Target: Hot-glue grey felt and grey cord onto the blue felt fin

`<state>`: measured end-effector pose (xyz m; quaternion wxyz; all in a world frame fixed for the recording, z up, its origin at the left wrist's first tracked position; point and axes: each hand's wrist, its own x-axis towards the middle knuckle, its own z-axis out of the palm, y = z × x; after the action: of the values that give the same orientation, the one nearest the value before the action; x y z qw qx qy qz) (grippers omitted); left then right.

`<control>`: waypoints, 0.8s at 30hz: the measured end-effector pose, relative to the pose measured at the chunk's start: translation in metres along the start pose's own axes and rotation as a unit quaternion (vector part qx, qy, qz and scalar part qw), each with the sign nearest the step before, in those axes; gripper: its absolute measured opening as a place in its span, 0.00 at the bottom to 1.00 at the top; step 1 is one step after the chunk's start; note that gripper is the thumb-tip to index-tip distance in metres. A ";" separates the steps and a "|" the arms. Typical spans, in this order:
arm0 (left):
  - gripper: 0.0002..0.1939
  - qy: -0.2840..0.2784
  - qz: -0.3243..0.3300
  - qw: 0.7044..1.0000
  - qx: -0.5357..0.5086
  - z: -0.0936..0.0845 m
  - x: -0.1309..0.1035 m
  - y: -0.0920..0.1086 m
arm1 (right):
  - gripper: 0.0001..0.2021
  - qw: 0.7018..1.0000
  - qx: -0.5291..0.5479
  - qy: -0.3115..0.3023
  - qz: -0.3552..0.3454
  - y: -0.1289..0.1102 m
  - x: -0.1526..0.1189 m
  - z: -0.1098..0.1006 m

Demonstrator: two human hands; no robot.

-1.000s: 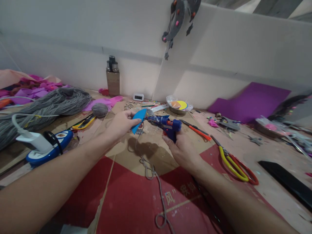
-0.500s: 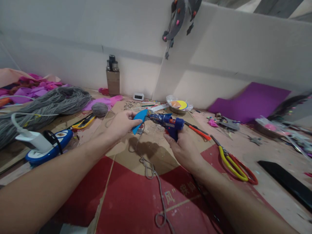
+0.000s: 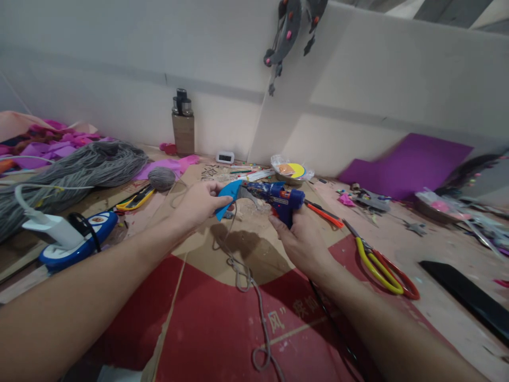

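Observation:
My left hand [image 3: 204,201] pinches a curved piece of blue felt [image 3: 229,195] between thumb and fingers, near the middle of the view. My right hand [image 3: 296,231] is wrapped round the handle of a blue glue gun [image 3: 284,197]. The gun's nozzle points left, right beside the felt's edge; whether they touch cannot be made out. A gray shape shows just behind the nozzle. From the felt a gray cord [image 3: 260,307] hangs down and runs in loops over the red and brown cardboard [image 3: 214,323].
Scissors [image 3: 377,265], an orange cutter [image 3: 324,215] and a black phone [image 3: 465,297] lie at the right. Gray yarn [image 3: 79,170], a yellow cutter [image 3: 136,200] and a blue power strip [image 3: 79,246] are at the left. A bottle [image 3: 183,130] stands by the wall.
The glue gun and my right hand have moved slightly to the right. The felt is turned a little, with more gray showing beside it. My left hand keeps its pinch.

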<state>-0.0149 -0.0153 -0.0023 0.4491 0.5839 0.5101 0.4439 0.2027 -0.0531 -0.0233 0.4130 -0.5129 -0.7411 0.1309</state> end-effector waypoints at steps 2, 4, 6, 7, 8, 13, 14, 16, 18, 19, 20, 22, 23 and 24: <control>0.05 0.002 -0.007 1.000 -0.007 0.001 -0.001 0.001 | 0.14 1.000 0.002 0.006 -0.005 0.000 0.000 0.000; 0.05 0.004 -0.013 1.000 -0.014 0.002 -0.001 0.001 | 0.14 1.000 0.002 0.010 -0.012 0.001 0.001 0.000; 0.05 0.003 -0.013 1.000 -0.015 0.002 -0.002 0.001 | 0.13 1.000 -0.001 0.015 -0.016 0.000 0.001 0.000; 0.04 0.002 -0.012 1.000 -0.013 0.002 -0.002 0.001 | 0.13 1.000 -0.005 0.017 -0.018 0.000 0.002 -0.001; 0.04 0.000 -0.009 1.000 -0.011 0.002 -0.001 0.001 | 0.12 1.000 -0.010 0.019 -0.019 0.000 0.002 -0.001; 0.05 -0.009 -0.001 1.000 -0.007 0.000 0.001 -0.003 | 0.11 1.000 -0.018 0.017 -0.007 0.001 0.002 -0.002; 0.05 -0.011 -0.001 1.000 -0.007 0.000 0.001 -0.003 | 0.11 1.000 -0.018 0.016 -0.004 0.002 0.001 -0.002; 0.06 -0.013 0.001 1.000 -0.007 0.000 0.001 -0.003 | 0.11 1.000 -0.018 0.016 -0.004 0.003 0.001 -0.002; 0.06 -0.014 -0.001 1.000 -0.009 0.000 0.001 -0.002 | 0.12 1.000 -0.020 0.021 -0.006 0.003 0.001 -0.002; 0.06 -0.015 -0.004 1.000 -0.010 0.000 0.000 -0.001 | 0.12 1.000 -0.020 0.023 -0.007 0.003 0.001 -0.002; 0.06 -0.015 -0.007 1.000 -0.011 0.000 0.000 -0.001 | 0.12 1.000 -0.020 0.023 -0.005 0.003 0.001 -0.002; 0.06 -0.016 -0.009 1.000 -0.012 0.000 -0.001 0.000 | 0.12 1.000 -0.020 0.021 -0.003 0.003 0.001 -0.002; 0.06 -0.015 -0.008 1.000 -0.011 0.000 -0.001 0.000 | 0.12 1.000 -0.020 0.020 -0.004 0.003 0.002 -0.002; 0.06 -0.015 -0.008 1.000 -0.010 0.000 0.000 -0.001 | 0.13 1.000 -0.021 0.020 -0.005 0.003 0.002 -0.002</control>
<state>-0.0153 -0.0155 -0.0031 0.4656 0.5820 0.5036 0.4370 0.2054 -0.0509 -0.0232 0.4177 -0.5205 -0.7375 0.1032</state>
